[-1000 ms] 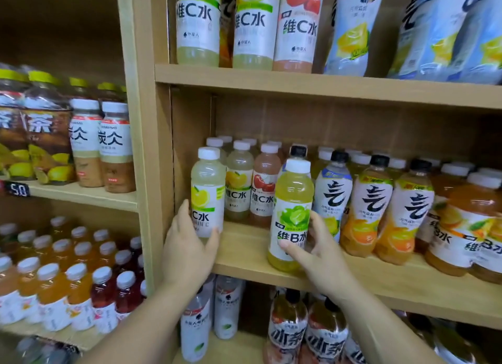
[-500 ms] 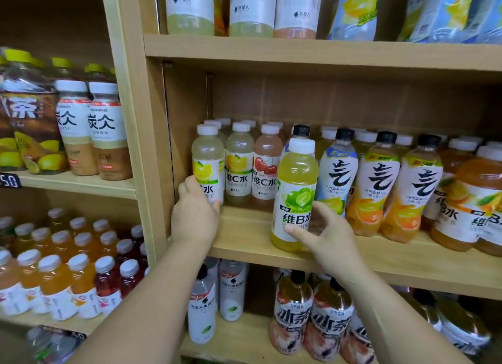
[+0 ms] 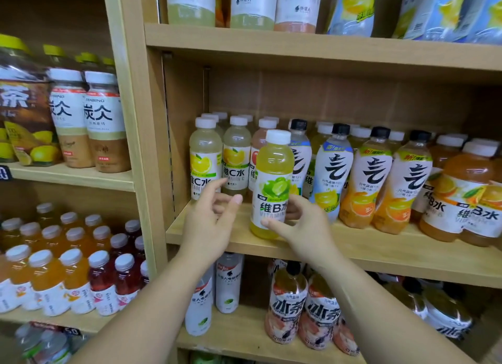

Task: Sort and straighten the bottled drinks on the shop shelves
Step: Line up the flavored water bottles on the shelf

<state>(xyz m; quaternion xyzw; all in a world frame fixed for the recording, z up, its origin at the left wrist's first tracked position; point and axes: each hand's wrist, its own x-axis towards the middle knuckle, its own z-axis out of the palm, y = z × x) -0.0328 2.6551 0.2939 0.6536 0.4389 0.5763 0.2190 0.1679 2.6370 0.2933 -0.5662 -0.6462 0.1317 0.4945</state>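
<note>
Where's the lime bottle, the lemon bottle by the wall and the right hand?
lime bottle [image 3: 274, 189], head view, on its lime picture.
lemon bottle [image 3: 201, 164], head view, on its lemon picture.
right hand [image 3: 307, 228], head view, its back.

Black price tag [image 3: 4, 172], wooden back panel [image 3: 326, 100]

The shelf [image 3: 380, 252] is bare along its front edge, save where the lime bottle [image 3: 273, 173] stands forward. Behind, packed bottle rows [image 3: 375, 179] block reach; open space lies above their caps.
</note>
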